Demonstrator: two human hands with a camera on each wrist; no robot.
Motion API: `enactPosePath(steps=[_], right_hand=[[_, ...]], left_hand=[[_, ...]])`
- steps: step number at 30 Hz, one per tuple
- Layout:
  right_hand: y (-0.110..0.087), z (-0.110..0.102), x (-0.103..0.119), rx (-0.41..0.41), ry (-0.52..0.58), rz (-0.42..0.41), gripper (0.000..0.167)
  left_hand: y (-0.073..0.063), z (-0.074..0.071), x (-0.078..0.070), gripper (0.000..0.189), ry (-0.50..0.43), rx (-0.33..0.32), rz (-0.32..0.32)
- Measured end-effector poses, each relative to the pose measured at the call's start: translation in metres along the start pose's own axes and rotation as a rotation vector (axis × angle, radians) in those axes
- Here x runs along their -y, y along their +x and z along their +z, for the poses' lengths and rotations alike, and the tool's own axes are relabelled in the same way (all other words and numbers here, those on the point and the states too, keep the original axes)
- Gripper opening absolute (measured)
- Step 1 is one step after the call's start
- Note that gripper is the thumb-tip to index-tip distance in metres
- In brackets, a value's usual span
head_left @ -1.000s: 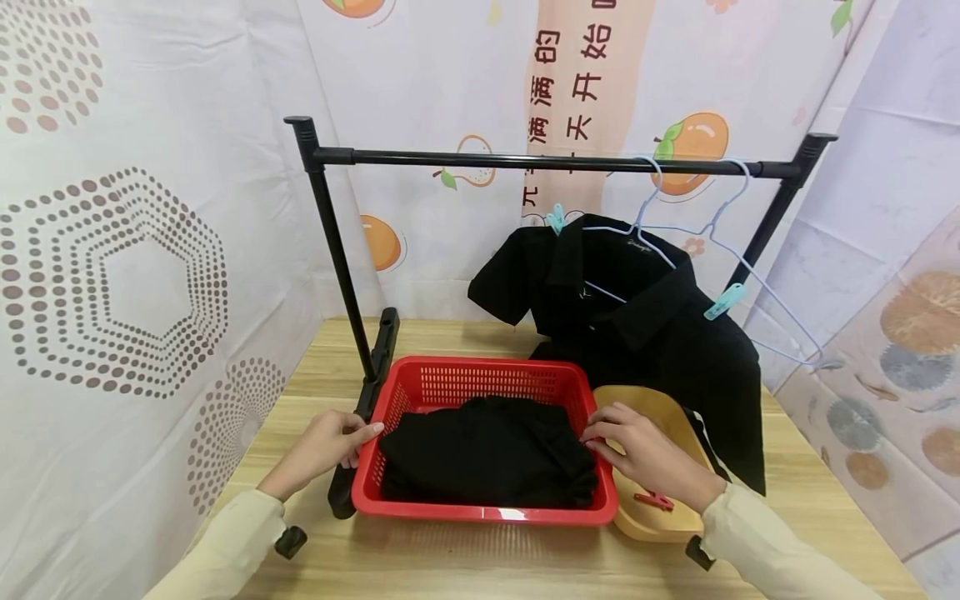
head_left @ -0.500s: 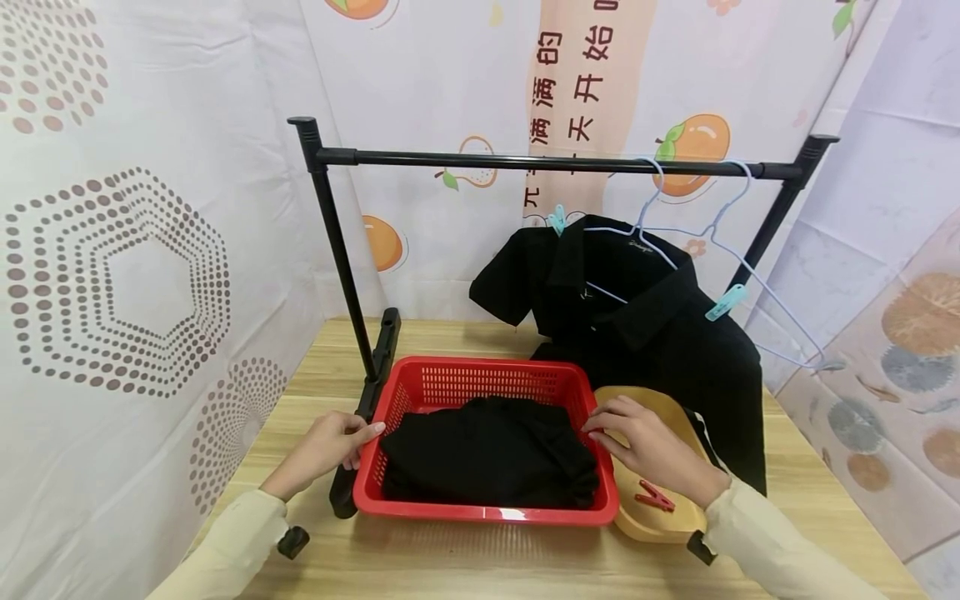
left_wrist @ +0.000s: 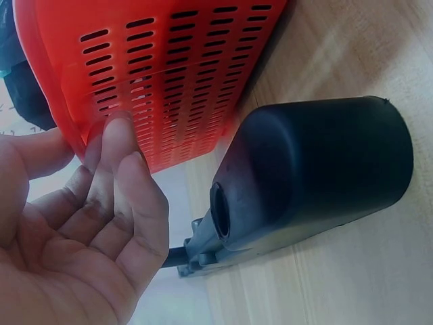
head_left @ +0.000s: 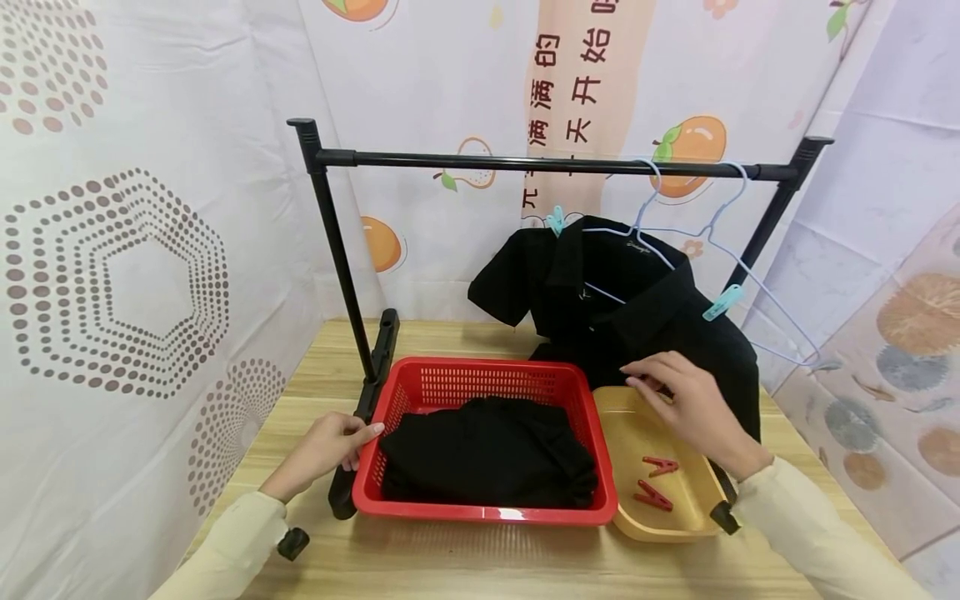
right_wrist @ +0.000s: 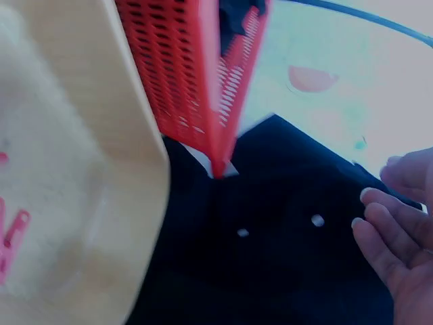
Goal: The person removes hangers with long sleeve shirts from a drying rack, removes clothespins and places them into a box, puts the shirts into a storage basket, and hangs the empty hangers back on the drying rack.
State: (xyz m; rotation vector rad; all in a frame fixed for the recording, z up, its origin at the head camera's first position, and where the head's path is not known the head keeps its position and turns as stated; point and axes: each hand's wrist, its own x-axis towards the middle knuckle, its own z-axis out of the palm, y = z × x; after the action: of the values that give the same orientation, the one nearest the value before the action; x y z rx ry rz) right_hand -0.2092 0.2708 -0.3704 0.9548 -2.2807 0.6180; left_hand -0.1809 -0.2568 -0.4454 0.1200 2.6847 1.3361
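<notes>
Head view: a wood-grained desk (head_left: 450, 567) fills the lower middle, with white printed curtains (head_left: 450, 58) behind it and at both sides. A black rack (head_left: 480, 162) stands on the desk, and a black shirt (head_left: 697, 337) hangs from it toward the right. The red basket (head_left: 487, 513), with black cloth (head_left: 480, 458) inside, sits in front of the rack's bar; the left hand (head_left: 327, 444) pinches its left rim. The right hand (head_left: 693, 408) shows above the yellow tray (head_left: 624, 518), near the basket's right side; its grip is loose, thumb and fingers a little apart. Two red clips (head_left: 653, 496) lie in the tray.

Left wrist view: the grip is narrow, thumb and fingertips meeting at the basket's rim, near the rack's foot (left_wrist: 325, 162).

Right wrist view: the fingers are relaxed, well apart from the basket's corner; whether they touch the shirt, I cannot tell.
</notes>
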Motion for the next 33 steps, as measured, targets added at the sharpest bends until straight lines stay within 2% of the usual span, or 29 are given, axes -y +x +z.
enactPosePath(steps=[7, 14, 20, 27, 33], right_hand=[[0.008, -0.029, -0.007, -0.179, -0.079, 0.033, 0.032], [0.004, -0.048, -0.019, -0.273, -0.113, 0.215, 0.021], [-0.004, -0.058, -0.031, -0.386, -0.2, 0.334, 0.016], [-0.009, -0.062, -0.042, -0.389, -0.223, 0.432, 0.021], [-0.01, -0.063, -0.046, -0.408, -0.229, 0.489, 0.034]], left_hand=[[0.0, 0.0, 0.0, 0.04, -0.013, -0.003, -0.011], [0.0, 0.0, -0.001, 0.04, -0.018, 0.0, -0.009], [-0.001, 0.001, -0.001, 0.041, -0.017, -0.003, -0.015], [-0.003, 0.001, -0.001, 0.042, -0.031, -0.011, -0.019], [-0.002, 0.002, -0.001, 0.041, -0.058, -0.003, -0.025]])
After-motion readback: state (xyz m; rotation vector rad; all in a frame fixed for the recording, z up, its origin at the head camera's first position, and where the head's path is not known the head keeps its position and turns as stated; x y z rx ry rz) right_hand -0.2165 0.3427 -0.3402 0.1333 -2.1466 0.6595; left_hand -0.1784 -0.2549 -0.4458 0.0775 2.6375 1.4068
